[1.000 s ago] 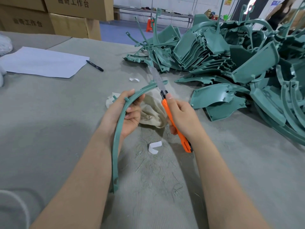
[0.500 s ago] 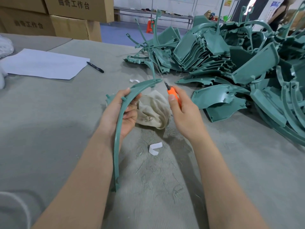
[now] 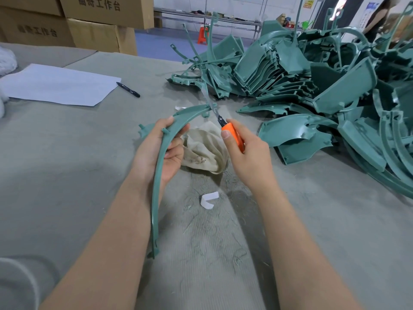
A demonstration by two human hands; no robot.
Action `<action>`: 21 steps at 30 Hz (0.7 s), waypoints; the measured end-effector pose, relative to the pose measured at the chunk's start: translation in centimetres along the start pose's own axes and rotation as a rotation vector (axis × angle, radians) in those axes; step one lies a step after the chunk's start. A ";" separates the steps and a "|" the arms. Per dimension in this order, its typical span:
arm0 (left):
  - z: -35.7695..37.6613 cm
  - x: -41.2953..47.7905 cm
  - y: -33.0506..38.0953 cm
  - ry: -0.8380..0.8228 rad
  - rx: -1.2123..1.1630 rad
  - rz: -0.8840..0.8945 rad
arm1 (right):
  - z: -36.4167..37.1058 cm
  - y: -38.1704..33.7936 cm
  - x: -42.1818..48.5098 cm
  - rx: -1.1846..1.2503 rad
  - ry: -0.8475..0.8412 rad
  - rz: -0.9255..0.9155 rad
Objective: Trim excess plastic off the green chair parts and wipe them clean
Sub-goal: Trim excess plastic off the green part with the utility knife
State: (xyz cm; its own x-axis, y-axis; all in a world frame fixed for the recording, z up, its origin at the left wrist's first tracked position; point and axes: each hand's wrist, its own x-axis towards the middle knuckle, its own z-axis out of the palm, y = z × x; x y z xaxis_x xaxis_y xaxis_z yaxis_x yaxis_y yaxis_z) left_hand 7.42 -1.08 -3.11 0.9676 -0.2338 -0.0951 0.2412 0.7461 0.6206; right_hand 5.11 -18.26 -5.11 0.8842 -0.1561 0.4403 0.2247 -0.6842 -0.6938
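The left hand [image 3: 159, 153] is curling its fingers round a curved green strip [image 3: 155, 198], thumb lying along the strip's outer edge, gripping it in mid-frame. The right hand [image 3: 248, 159] is wrapping its fingers round the orange handle of a knife [image 3: 234, 136], thumb pressing on the handle's near face. The knife's blade is pointing up and left, crossing the strip's far tip just above centre. The strip is arcing from that tip down through the left palm and along the left forearm, its lower end hanging over the table [image 3: 67, 175] low in the frame. Behind and between the two hands a crumpled cloth [image 3: 205, 153] is lying on the table. Below it a white scrap [image 3: 209, 200] is lying among thin green shavings [image 3: 201, 242]. A pile [image 3: 312, 90] of green chair parts is filling the upper right. In the upper left a paper [image 3: 58, 86] is lying with a pen [image 3: 128, 89] just beside its right corner, and boxes [image 3: 100, 19] are standing behind at the top edge.
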 end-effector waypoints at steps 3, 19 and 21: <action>0.0 0.0 0.0 0.015 0.025 -0.003 | 0.2 0.1 0.1 -0.035 0.000 0.012; 0.0 -0.1 0.5 -0.024 0.030 -0.109 | -1.3 2.3 0.7 0.009 0.103 0.162; -0.1 -0.1 0.7 -0.024 0.014 -0.093 | -1.2 1.8 0.7 0.049 0.086 0.155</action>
State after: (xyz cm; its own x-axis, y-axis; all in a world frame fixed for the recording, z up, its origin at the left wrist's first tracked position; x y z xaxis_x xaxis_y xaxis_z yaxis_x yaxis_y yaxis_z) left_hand 7.52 -0.50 -2.80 0.9391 -0.3164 -0.1342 0.3286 0.7121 0.6205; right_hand 5.59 -20.46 -5.34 0.8718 -0.3191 0.3716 0.1101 -0.6116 -0.7835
